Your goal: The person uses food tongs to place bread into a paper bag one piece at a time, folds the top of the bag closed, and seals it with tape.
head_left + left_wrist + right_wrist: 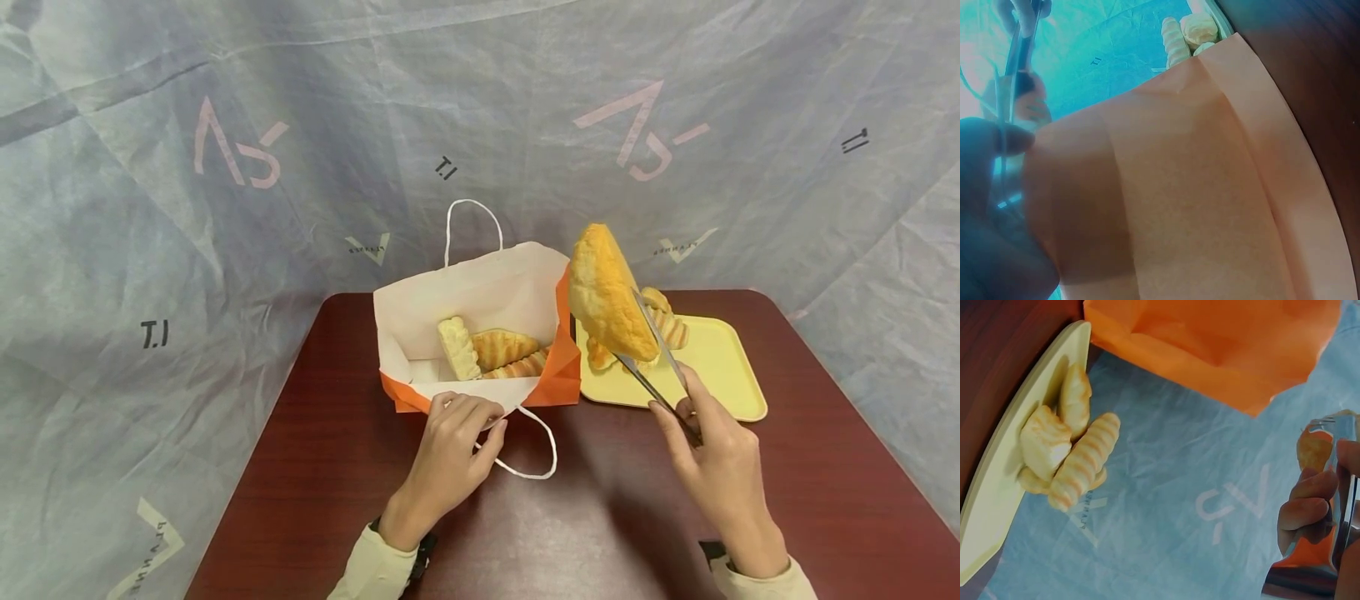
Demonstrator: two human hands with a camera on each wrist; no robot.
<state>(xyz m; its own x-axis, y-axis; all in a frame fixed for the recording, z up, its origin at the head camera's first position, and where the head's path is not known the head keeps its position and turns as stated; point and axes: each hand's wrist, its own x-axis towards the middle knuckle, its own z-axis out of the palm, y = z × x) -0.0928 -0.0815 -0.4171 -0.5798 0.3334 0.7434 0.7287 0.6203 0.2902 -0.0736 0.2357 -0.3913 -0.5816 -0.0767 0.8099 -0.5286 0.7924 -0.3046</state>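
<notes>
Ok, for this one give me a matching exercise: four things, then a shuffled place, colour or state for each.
1. left hand
2. tongs
3. tray
4. bag

A. orange outside, white inside
B. at the bag's near edge
C. yellow, lying flat on the table
D. held in the right hand

Pairs: 1-B, 2-D, 3-C, 4-A

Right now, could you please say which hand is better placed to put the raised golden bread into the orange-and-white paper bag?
Probably the right hand: it grips the silver metal tongs holding the golden bread beside the paper bag, while the left hand holds its near rim.
</notes>
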